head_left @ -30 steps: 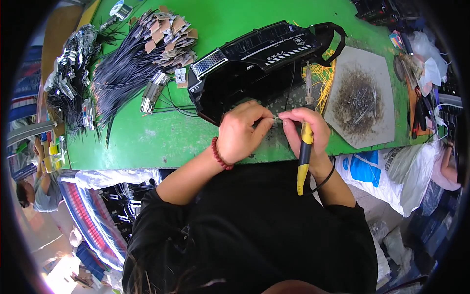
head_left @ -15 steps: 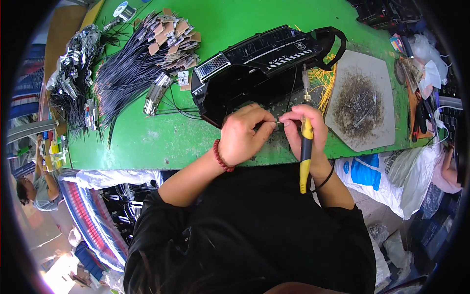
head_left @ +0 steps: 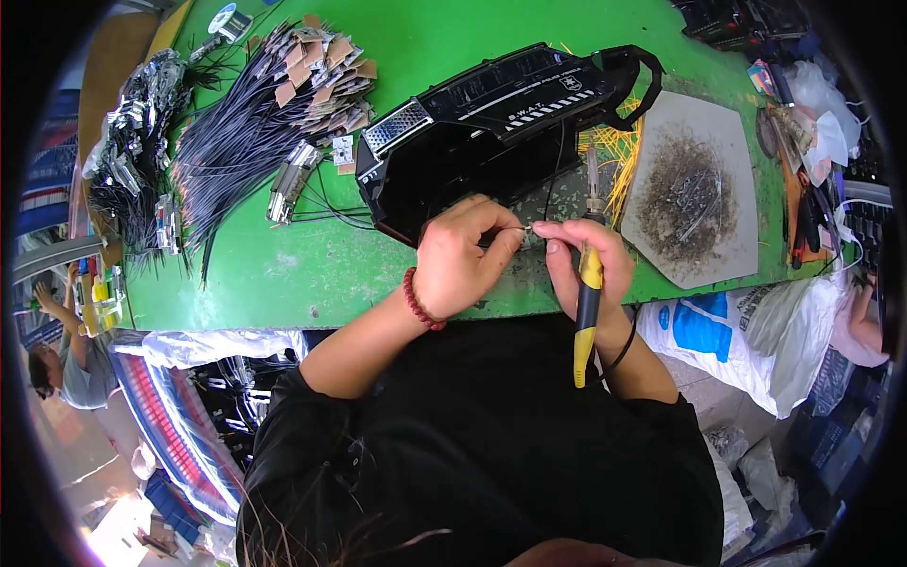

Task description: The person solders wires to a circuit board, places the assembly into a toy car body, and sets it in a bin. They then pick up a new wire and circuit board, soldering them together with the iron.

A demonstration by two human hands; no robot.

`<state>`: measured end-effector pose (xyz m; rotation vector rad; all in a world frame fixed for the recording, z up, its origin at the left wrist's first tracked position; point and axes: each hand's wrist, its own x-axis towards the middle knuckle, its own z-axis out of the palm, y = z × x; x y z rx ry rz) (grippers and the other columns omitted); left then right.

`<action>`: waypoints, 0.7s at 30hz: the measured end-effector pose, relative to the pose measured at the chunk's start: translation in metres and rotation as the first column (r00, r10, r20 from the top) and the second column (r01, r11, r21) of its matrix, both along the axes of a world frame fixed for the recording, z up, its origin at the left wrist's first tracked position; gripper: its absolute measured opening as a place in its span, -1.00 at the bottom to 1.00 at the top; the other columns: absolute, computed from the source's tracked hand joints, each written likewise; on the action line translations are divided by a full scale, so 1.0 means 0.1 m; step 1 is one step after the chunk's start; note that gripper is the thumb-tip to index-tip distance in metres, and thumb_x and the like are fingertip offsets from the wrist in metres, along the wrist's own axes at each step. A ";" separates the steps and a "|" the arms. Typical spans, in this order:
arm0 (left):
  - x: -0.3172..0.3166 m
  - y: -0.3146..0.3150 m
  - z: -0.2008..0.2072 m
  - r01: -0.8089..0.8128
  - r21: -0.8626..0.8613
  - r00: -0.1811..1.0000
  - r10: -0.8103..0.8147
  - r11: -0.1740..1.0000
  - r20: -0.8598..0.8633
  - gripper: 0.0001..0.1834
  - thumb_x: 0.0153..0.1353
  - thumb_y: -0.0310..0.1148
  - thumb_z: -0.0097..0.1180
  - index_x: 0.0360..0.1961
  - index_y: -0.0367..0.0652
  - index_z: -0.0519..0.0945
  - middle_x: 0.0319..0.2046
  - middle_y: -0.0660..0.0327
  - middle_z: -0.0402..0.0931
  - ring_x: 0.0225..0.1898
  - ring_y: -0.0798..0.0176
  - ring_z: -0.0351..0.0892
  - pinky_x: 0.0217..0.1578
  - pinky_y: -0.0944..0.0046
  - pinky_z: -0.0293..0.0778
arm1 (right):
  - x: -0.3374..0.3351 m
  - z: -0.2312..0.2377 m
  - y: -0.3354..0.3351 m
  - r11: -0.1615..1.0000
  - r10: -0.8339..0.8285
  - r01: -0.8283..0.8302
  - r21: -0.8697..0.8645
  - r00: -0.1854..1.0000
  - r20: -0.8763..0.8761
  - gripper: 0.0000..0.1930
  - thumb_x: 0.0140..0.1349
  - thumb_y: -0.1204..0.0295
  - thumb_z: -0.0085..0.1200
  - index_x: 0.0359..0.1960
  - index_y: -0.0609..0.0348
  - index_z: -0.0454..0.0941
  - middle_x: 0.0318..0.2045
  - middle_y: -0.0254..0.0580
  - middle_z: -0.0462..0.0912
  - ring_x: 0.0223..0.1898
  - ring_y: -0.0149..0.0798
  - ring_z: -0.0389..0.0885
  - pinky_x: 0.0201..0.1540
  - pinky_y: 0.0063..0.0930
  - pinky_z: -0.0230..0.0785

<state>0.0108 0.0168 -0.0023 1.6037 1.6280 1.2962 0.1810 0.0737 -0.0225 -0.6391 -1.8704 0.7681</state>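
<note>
My left hand (head_left: 463, 255) is closed in a pinch on a thin wire, its short end (head_left: 528, 229) showing at the fingertips. In my right hand (head_left: 609, 253) a yellow-and-black soldering iron (head_left: 587, 307) is gripped, its tip pointing away from me. The right index finger reaches to the wire's end, while the thumb sits lower and apart. Just beyond both hands lies a black plastic toy vehicle shell (head_left: 553, 106), hollow side toward me. A thin black lead (head_left: 557, 161) hangs down its near side. What the left palm covers is hidden.
Bundled black wires (head_left: 227, 142) with cardboard pieces lie left, beside foil-wrapped parts (head_left: 128, 142) and a solder spool (head_left: 230, 21). A small white board (head_left: 343, 149) sits near the shell. Right are yellow wires (head_left: 619, 156), a stained grey plate (head_left: 652, 255) and hand tools (head_left: 811, 213).
My right index finger has straightened toward the wire, and the right thumb has dropped away from it. The iron's handle end has swung slightly toward me. My left hand keeps its pinch.
</note>
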 end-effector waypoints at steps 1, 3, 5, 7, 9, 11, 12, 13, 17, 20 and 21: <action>0.00 0.00 0.01 0.001 0.001 1.000 -0.001 1.000 0.002 -0.94 0.03 -0.58 0.25 -0.46 -0.28 0.60 -0.52 0.14 0.55 -0.46 0.19 0.55 -0.41 0.30 0.46 | 0.00 -0.02 -0.01 1.000 -0.003 0.002 -0.018 1.000 -0.025 -0.72 0.04 0.68 0.19 -0.19 0.20 0.51 -0.31 -0.24 0.75 -0.44 -0.27 0.68 -0.37 -0.54 0.43; 0.00 0.00 0.02 -0.007 -0.002 1.000 0.007 1.000 0.007 -0.94 0.03 -0.59 0.25 -0.46 -0.29 0.60 -0.52 0.14 0.54 -0.47 0.20 0.55 -0.42 0.31 0.46 | -0.01 -0.05 -0.04 0.999 -0.005 0.003 -0.037 0.999 -0.052 -0.73 0.04 0.68 0.18 -0.19 0.21 0.51 -0.31 -0.21 0.75 -0.42 -0.27 0.69 -0.34 -0.54 0.45; 0.00 -0.01 0.01 -0.018 -0.003 1.000 0.018 1.000 0.016 -0.94 0.03 -0.59 0.25 -0.46 -0.29 0.60 -0.52 0.14 0.54 -0.47 0.22 0.54 -0.42 0.32 0.46 | -0.03 -0.06 -0.08 0.990 0.006 -0.027 -0.142 0.988 -0.151 -0.73 0.06 0.68 0.17 -0.17 0.24 0.49 -0.31 -0.14 0.74 -0.36 -0.27 0.72 -0.26 -0.51 0.51; 0.00 0.00 0.02 -0.022 -0.003 0.999 0.022 1.000 0.031 -0.94 0.03 -0.60 0.25 -0.46 -0.30 0.60 -0.52 0.14 0.54 -0.47 0.23 0.54 -0.42 0.33 0.46 | 0.00 -0.03 -0.09 0.987 0.032 -0.049 -0.152 0.993 -0.116 -0.72 0.07 0.68 0.17 -0.15 0.25 0.48 -0.31 -0.11 0.74 -0.33 -0.26 0.72 -0.23 -0.48 0.52; 0.00 0.00 0.02 -0.020 -0.013 0.999 0.020 1.000 0.028 -0.95 0.03 -0.60 0.25 -0.46 -0.30 0.60 -0.52 0.15 0.53 -0.47 0.24 0.54 -0.41 0.34 0.47 | 0.02 -0.03 -0.10 0.984 0.059 -0.072 -0.162 0.995 -0.083 -0.71 0.08 0.69 0.16 -0.13 0.27 0.47 -0.30 -0.08 0.74 -0.31 -0.25 0.72 -0.19 -0.46 0.54; 0.00 0.00 0.02 -0.020 -0.016 0.999 0.020 1.000 0.027 -0.95 0.03 -0.60 0.25 -0.46 -0.30 0.60 -0.52 0.15 0.53 -0.48 0.25 0.53 -0.42 0.34 0.46 | 0.02 -0.05 -0.09 0.981 0.056 -0.078 -0.178 0.990 -0.126 -0.69 0.08 0.69 0.16 -0.11 0.28 0.46 -0.29 -0.08 0.74 -0.28 -0.24 0.73 -0.20 -0.45 0.54; 0.00 0.00 0.01 -0.022 -0.019 0.999 0.023 1.000 0.024 -0.95 0.04 -0.60 0.25 -0.46 -0.30 0.60 -0.53 0.16 0.53 -0.48 0.25 0.53 -0.42 0.34 0.46 | 0.01 -0.06 -0.07 0.981 0.057 -0.079 -0.177 0.990 -0.127 -0.69 0.08 0.69 0.16 -0.11 0.28 0.46 -0.29 -0.08 0.74 -0.28 -0.24 0.73 -0.20 -0.45 0.54; 0.00 0.00 0.01 -0.023 -0.018 0.999 0.023 1.000 0.023 -0.95 0.04 -0.60 0.25 -0.46 -0.30 0.60 -0.53 0.16 0.53 -0.48 0.25 0.53 -0.42 0.34 0.46 | -0.01 -0.06 -0.05 0.984 0.047 -0.070 -0.166 0.989 -0.142 -0.69 0.08 0.68 0.16 -0.10 0.28 0.46 -0.29 -0.08 0.74 -0.28 -0.24 0.73 -0.19 -0.45 0.54; 0.01 0.01 0.02 -0.014 -0.006 1.000 0.014 1.000 0.013 -0.95 0.03 -0.59 0.25 -0.46 -0.29 0.60 -0.53 0.16 0.53 -0.48 0.24 0.53 -0.44 0.33 0.45 | -0.02 -0.04 -0.01 0.994 0.031 -0.041 -0.096 0.994 -0.103 -0.70 0.06 0.68 0.17 -0.14 0.25 0.49 -0.29 -0.15 0.74 -0.36 -0.28 0.70 -0.27 -0.51 0.50; 0.01 0.00 0.00 -0.001 0.006 1.000 0.001 1.000 0.007 -0.94 0.02 -0.59 0.25 -0.47 -0.28 0.60 -0.53 0.15 0.53 -0.49 0.22 0.53 -0.45 0.32 0.44 | -0.03 -0.01 0.01 1.000 0.017 -0.018 -0.019 0.998 -0.065 -0.71 0.03 0.68 0.18 -0.17 0.22 0.52 -0.30 -0.20 0.75 -0.44 -0.32 0.66 -0.38 -0.53 0.42; 0.01 -0.01 -0.02 0.009 0.011 1.000 -0.009 1.000 -0.001 -0.94 0.01 -0.58 0.25 -0.47 -0.28 0.60 -0.53 0.15 0.53 -0.49 0.21 0.54 -0.45 0.32 0.44 | -0.03 -0.01 0.00 1.000 0.008 -0.008 0.001 0.998 -0.057 -0.71 0.02 0.68 0.19 -0.19 0.21 0.53 -0.30 -0.22 0.75 -0.48 -0.33 0.63 -0.43 -0.53 0.38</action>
